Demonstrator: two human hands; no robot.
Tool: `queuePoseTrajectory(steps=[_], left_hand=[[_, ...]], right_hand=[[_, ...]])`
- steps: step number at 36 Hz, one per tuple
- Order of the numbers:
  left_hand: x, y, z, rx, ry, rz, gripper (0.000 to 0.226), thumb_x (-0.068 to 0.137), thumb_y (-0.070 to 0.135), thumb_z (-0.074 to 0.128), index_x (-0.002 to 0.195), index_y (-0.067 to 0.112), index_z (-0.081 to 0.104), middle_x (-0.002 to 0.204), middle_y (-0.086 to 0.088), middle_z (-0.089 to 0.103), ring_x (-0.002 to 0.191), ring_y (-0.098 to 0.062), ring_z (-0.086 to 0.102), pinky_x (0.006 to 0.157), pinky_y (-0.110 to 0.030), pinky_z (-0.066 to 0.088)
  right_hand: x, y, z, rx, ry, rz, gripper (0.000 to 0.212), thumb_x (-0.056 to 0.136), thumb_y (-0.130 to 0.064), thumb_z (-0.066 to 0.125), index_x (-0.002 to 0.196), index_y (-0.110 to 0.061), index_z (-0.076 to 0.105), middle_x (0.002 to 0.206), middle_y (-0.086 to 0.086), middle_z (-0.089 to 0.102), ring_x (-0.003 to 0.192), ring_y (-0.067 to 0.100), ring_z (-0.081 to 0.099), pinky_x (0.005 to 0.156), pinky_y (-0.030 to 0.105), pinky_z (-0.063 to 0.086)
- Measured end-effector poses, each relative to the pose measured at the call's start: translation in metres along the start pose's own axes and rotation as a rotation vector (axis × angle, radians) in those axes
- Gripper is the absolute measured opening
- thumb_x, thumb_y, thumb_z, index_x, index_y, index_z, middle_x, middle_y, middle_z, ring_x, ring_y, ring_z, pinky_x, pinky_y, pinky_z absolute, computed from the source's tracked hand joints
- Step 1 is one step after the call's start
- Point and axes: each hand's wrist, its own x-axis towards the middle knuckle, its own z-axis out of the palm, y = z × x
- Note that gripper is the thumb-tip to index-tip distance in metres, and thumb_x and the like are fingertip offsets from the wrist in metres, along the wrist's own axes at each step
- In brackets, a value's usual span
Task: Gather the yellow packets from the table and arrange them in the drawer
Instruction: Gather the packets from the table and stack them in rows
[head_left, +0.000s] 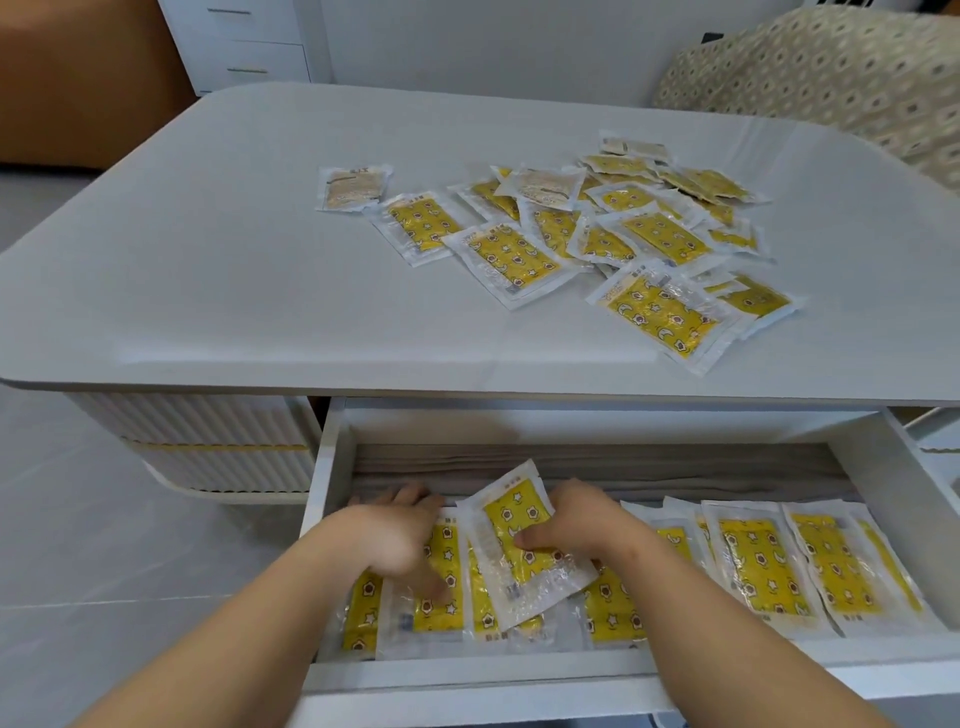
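So at the left end of the drawer (332, 467) the left hand (400, 540) looks flat, fingers pressing on packets already laid there (blurry, so not 100% sure). Just right of it the right hand (576, 525) pinches one yellow packet (522, 545) by its edge, long axis running front to back but tilted, lifted over the row (753, 566). It probably needs squaring up with its neighbours. The leftover pile (649, 234) sits on the table (208, 260), up and to the right, nearer the right hand.
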Motion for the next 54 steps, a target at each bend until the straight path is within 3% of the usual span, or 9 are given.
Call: queuePoseTrajectory(steps=[8,20,26,31,34,36,42,50,54], left_hand=[[0.01,0.034,0.009,0.12,0.104,0.059,0.096,0.084,0.066,0.045,0.149,0.022,-0.011,0.158,0.001,-0.013,0.144,-0.024,-0.019,0.11,-0.061,-0.013],[0.022,0.035,0.024,0.056,0.123,0.166,0.094,0.084,0.066,0.045,0.148,0.03,-0.015,0.156,0.008,-0.021,0.144,-0.022,-0.019,0.112,-0.057,-0.01],[0.021,0.037,0.022,0.074,0.125,0.164,0.093,0.084,0.064,0.047,0.149,0.03,-0.009,0.158,0.007,-0.013,0.144,-0.024,-0.015,0.113,-0.057,-0.007],[0.017,0.041,0.019,0.096,0.119,0.145,0.097,0.081,0.064,0.052,0.149,0.029,-0.007,0.158,0.003,-0.006,0.145,-0.024,-0.007,0.115,-0.053,-0.004],[0.017,0.042,0.019,0.087,0.127,0.136,0.097,0.08,0.063,0.054,0.149,0.029,-0.006,0.158,0.002,-0.004,0.145,-0.025,-0.004,0.116,-0.053,-0.002],[0.016,0.042,0.019,0.066,0.138,0.138,0.097,0.08,0.062,0.055,0.149,0.03,-0.005,0.158,0.003,-0.003,0.145,-0.025,-0.003,0.116,-0.052,-0.001],[0.015,0.04,0.019,0.031,0.17,0.125,0.098,0.079,0.062,0.056,0.15,0.03,-0.004,0.158,0.003,0.0,0.145,-0.024,0.001,0.116,-0.048,0.002],[0.016,0.042,0.018,0.005,0.168,0.084,0.097,0.077,0.06,0.06,0.149,0.032,0.003,0.157,0.006,0.005,0.144,-0.023,0.004,0.112,-0.059,0.001],[0.016,0.044,0.017,-0.021,0.163,0.084,0.095,0.076,0.061,0.059,0.149,0.034,0.004,0.156,0.007,0.005,0.144,-0.023,0.003,0.111,-0.061,-0.001]], right_hand=[[-0.004,0.006,-0.01,-0.156,0.109,0.023,0.023,0.082,-0.036,0.065,0.086,-0.014,0.066,0.083,-0.001,0.066,0.08,0.017,0.063,0.072,0.029,0.051],[-0.019,0.036,-0.03,-0.213,0.064,0.007,0.033,0.08,-0.023,0.071,0.067,-0.019,0.04,0.066,-0.004,0.049,0.059,0.011,0.047,0.054,0.023,0.037],[-0.03,0.044,-0.038,-0.158,-0.043,0.147,0.033,0.077,-0.022,0.076,0.072,-0.012,0.045,0.059,0.003,0.059,0.047,0.014,0.057,0.048,0.023,0.048],[-0.035,0.031,-0.035,-0.406,0.198,0.116,0.058,0.074,-0.045,0.073,0.116,-0.016,0.047,0.108,0.002,0.059,0.098,0.02,0.059,0.077,0.03,0.047],[-0.029,0.022,-0.032,-0.376,0.377,-0.099,0.085,0.073,-0.056,0.067,0.14,-0.022,0.029,0.14,0.003,0.039,0.129,0.023,0.038,0.101,0.034,0.037],[-0.024,0.019,-0.028,-0.464,0.314,-0.212,0.094,0.073,-0.06,0.065,0.147,-0.028,0.017,0.15,0.0,0.027,0.138,0.024,0.025,0.112,0.038,0.023],[-0.012,0.027,-0.011,-0.588,-0.009,-0.242,0.102,0.075,-0.061,0.064,0.151,-0.029,0.004,0.16,-0.005,0.005,0.146,0.022,0.002,0.117,0.042,0.003],[-0.015,0.033,-0.015,-0.671,-0.064,-0.293,0.096,0.072,-0.046,0.074,0.148,-0.03,0.018,0.158,-0.007,0.015,0.145,0.02,0.008,0.117,0.041,0.004],[-0.017,0.031,-0.022,-0.465,-0.003,-0.27,0.097,0.074,-0.049,0.071,0.149,-0.034,0.012,0.158,-0.006,0.014,0.146,0.02,0.01,0.118,0.043,0.007]])
